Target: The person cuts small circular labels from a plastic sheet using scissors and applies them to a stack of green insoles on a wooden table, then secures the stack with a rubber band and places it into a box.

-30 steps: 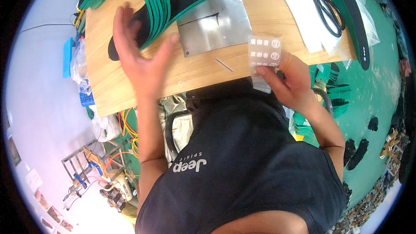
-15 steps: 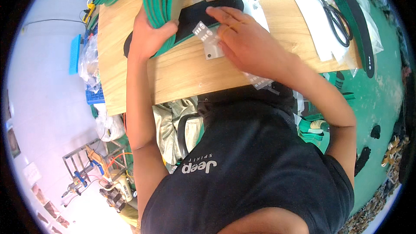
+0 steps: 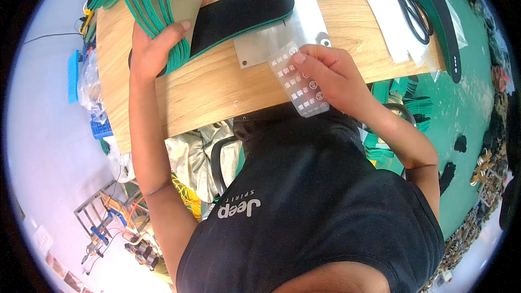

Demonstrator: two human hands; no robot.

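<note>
Sticker sheet (image 3: pixel 298 80) pinched by right hand (image 3: pixel 331 76) fingers (image 3: pixel 299 57).

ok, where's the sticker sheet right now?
In the head view the clear sticker sheet is pinched in the right hand, over the near edge of the wooden table, just right of centre, below the metal plate.

Green-edged, olive-faced insoles (image 3: pixel 157 5) beside a black insole (image 3: pixel 244 11) on a silver plate (image 3: pixel 282 35). Clear sticker sheet (image 3: pixel 298 84) carries white markings; the table (image 3: pixel 217 81) is light woodgrain.
</note>
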